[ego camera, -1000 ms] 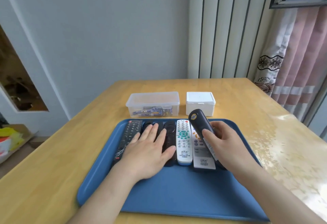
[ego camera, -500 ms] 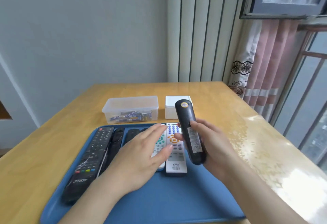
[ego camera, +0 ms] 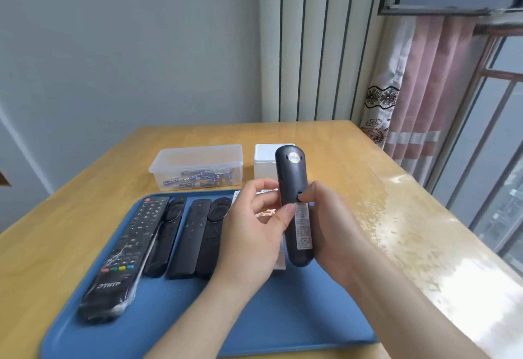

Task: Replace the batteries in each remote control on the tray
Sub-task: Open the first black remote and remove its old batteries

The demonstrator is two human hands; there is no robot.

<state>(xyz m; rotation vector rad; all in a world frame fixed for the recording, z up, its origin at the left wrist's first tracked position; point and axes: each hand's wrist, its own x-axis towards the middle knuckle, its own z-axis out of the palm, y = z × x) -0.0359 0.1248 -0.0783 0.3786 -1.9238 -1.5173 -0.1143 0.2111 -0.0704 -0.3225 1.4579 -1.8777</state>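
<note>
While both hands are raised above the blue plastic tray (ego camera: 283, 316), they hold one dark grey, rounded remote control (ego camera: 294, 205) between them, its back side turned to the camera. The right hand (ego camera: 336, 228) wraps around the lower half of this remote from the right side, and its thumb tip presses on the small notch just above the white printed label. The left hand (ego camera: 254, 234) comes from the left side; its thumb lies on the edge of the label, and its fingers are curled near the remote — whether they all touch it, I cannot tell.

To the left of the left hand, four black remotes lie side by side on the tray: the long black remote with coloured buttons (ego camera: 124, 254) in a clear wrap is the farthest left. Behind the left hand, a white remote with orange buttons (ego camera: 266, 212) is partly hidden.

Beyond the hands, on the wooden table (ego camera: 396, 217), a clear plastic box with blue batteries (ego camera: 198, 167) stands next to a white lidded box (ego camera: 264, 160) — the held remote covers part of the white one.
</note>
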